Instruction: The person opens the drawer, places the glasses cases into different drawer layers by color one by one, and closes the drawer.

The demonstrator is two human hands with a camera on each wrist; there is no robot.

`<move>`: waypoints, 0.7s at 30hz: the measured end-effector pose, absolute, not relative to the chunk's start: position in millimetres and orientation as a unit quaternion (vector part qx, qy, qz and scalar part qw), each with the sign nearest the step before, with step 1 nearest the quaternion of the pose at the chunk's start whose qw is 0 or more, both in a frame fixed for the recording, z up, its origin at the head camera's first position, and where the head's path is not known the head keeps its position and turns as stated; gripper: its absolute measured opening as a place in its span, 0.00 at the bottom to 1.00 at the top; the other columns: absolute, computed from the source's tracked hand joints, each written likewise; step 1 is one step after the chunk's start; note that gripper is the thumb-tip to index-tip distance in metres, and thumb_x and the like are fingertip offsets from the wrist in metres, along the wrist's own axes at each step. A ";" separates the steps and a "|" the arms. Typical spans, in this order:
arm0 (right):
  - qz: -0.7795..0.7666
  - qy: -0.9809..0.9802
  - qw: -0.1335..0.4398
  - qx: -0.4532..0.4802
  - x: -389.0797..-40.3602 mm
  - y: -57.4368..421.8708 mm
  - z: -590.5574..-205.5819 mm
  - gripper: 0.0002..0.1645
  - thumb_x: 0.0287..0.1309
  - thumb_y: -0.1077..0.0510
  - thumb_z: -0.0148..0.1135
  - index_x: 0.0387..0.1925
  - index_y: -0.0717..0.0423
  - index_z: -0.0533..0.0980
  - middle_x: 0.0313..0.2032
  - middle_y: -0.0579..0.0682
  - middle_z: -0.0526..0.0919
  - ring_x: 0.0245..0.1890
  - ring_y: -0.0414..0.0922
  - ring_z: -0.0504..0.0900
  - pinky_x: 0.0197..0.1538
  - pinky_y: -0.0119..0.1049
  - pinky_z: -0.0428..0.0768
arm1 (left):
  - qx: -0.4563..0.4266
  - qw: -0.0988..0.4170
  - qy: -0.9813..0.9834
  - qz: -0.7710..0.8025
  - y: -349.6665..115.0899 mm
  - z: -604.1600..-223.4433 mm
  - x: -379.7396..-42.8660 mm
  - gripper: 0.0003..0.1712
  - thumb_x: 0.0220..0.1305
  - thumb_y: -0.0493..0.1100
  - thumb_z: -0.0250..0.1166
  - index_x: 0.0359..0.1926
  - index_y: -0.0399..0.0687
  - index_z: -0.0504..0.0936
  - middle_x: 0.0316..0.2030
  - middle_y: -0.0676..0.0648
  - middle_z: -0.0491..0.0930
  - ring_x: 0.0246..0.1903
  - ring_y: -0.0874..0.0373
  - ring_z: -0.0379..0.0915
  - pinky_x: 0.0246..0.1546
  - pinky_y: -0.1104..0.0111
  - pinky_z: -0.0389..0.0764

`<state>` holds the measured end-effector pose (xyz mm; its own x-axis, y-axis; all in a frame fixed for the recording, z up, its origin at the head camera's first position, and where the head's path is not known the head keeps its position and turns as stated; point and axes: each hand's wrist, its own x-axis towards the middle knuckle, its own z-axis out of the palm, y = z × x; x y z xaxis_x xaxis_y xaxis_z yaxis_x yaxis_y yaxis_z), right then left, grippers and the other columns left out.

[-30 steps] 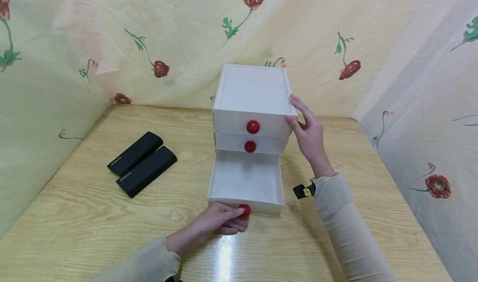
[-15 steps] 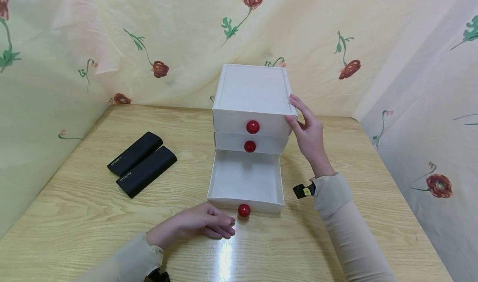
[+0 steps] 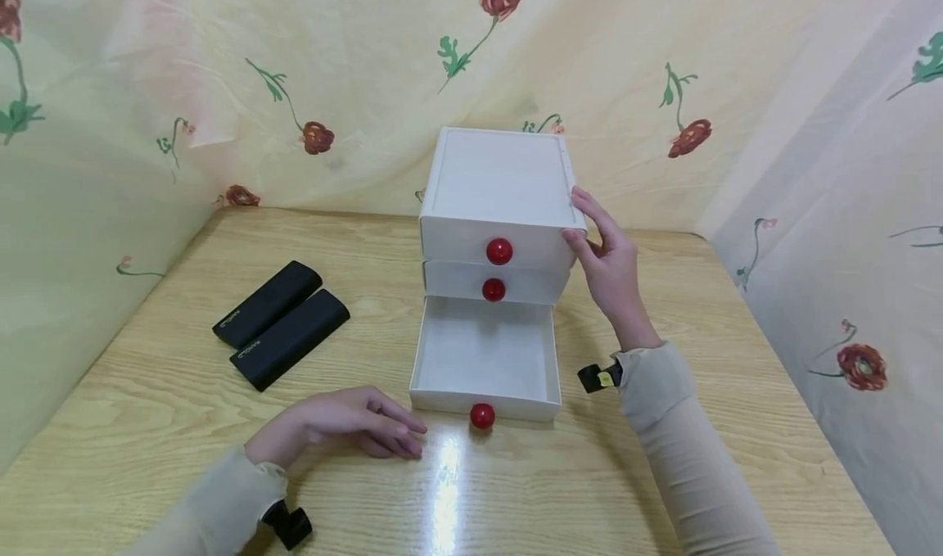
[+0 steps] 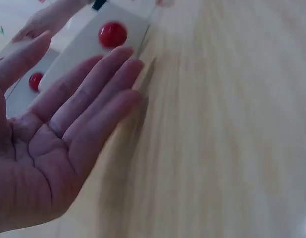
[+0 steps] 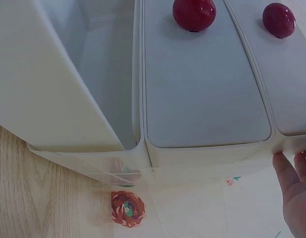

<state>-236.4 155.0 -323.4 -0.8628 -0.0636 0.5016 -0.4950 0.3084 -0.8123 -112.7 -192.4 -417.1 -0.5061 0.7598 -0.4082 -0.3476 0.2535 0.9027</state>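
A white drawer unit with three drawers and red round knobs stands at the table's back middle. Its bottom drawer is pulled out with nothing in it, and the upper two are closed. In front and to the left of the bottom drawer's red knob, my left hand hovers low over the table with nothing in it; the left wrist view shows its palm and extended fingers. My right hand rests its fingertips against the unit's upper right front corner. In the right wrist view, fingertips touch its side.
Two black flat oblong cases with small lettering lie side by side on the wooden table, left of the drawer unit. Floral cloth hangs behind and on both sides.
My left hand has let go of the bottom drawer's red knob and moved left, away from it. The drawer stays pulled out. My right hand has stayed at the unit's corner.
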 end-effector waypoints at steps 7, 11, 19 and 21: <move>0.562 -0.784 0.191 0.184 -237.4 154.4 -325.7 0.27 0.66 0.57 0.59 0.65 0.51 0.71 0.69 0.44 0.69 0.72 0.40 0.61 0.58 0.32 0.77 | 0.187 0.406 0.700 0.557 -221.6 -408.2 -124.4 0.26 0.68 0.45 0.59 0.60 0.31 0.74 0.52 0.34 0.81 0.52 0.45 0.80 0.53 0.58 0.82; 0.556 -0.788 0.194 0.182 -237.0 155.4 -325.0 0.27 0.66 0.57 0.59 0.65 0.50 0.71 0.69 0.44 0.68 0.72 0.40 0.61 0.58 0.34 0.77 | 0.191 0.364 0.734 0.541 -234.1 -402.4 -129.7 0.28 0.69 0.47 0.59 0.62 0.32 0.72 0.53 0.35 0.81 0.53 0.45 0.80 0.53 0.56 0.81; 0.557 -0.787 0.193 0.180 -236.7 156.6 -323.7 0.26 0.66 0.57 0.59 0.65 0.50 0.71 0.69 0.43 0.69 0.72 0.40 0.61 0.58 0.32 0.77 | 0.180 0.205 0.808 0.522 -240.2 -398.1 -137.8 0.27 0.68 0.45 0.60 0.62 0.32 0.72 0.51 0.35 0.82 0.50 0.47 0.80 0.48 0.69 0.82; 0.561 -0.785 0.191 0.182 -236.9 156.6 -323.9 0.26 0.65 0.57 0.59 0.65 0.50 0.71 0.69 0.43 0.69 0.72 0.40 0.61 0.58 0.30 0.77 | 0.176 0.149 0.840 0.491 -239.1 -399.2 -138.0 0.25 0.68 0.44 0.61 0.60 0.33 0.74 0.48 0.36 0.83 0.48 0.49 0.81 0.46 0.72 0.81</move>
<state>-236.9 156.6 -323.9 -0.8609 -0.0705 0.5039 -0.4995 0.3053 -0.8107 -138.0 -239.1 -399.2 -0.8933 0.4427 -0.0783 0.1493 0.4564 0.8772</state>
